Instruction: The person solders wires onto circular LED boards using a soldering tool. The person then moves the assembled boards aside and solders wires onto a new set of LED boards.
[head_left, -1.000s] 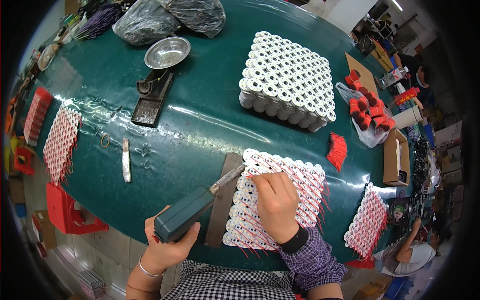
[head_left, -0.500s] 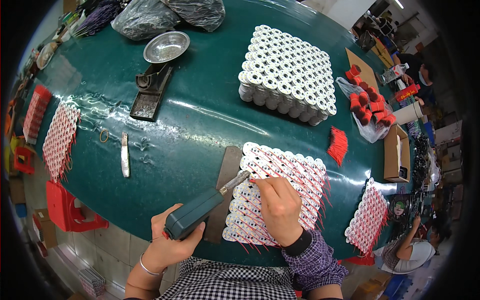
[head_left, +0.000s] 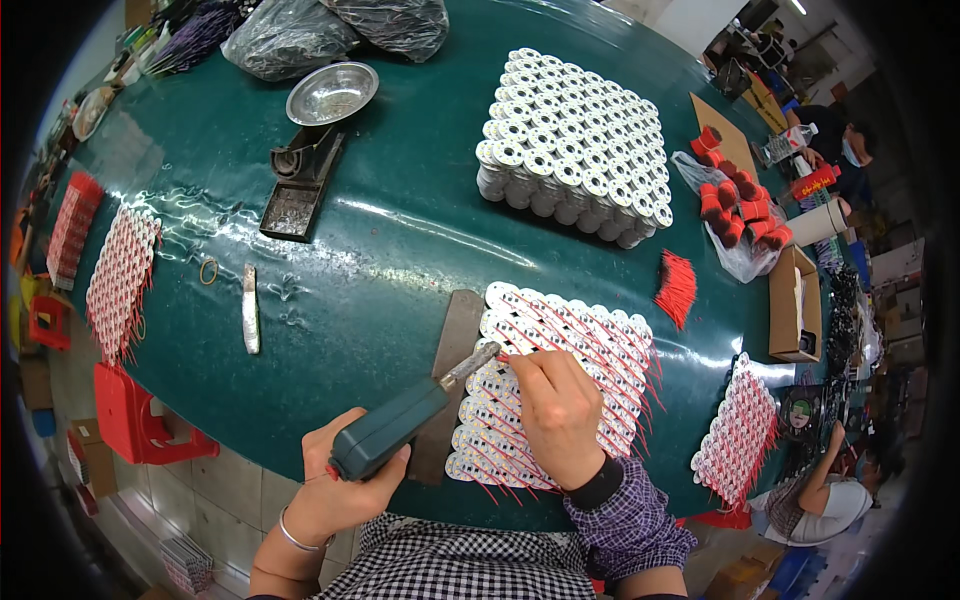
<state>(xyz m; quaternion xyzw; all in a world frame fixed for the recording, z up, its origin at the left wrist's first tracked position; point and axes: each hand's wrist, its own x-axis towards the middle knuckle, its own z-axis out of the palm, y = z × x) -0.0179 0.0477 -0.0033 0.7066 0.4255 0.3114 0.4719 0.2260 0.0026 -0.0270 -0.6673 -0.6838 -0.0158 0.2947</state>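
My left hand is wrapped round the dark green body of a soldering gun. Its metal tip points to the upper right and reaches the left edge of a panel of round white LED boards. Close to that tip, the fingertips of my right hand pinch a short red wire at one of the boards. Several red wires lie slantwise over the panel and hang past its edges. A flat brown strip lies under the panel's left side, beneath the gun.
Beyond the panel stands a block of stacked white discs. A bundle of red wires lies to the right, near bagged red spools. A metal dish on a dark stand, a flat metal strip and wired panels surround the work.
Both hands and the soldering gun stay almost in place, with the tip still at the same edge of the panel.
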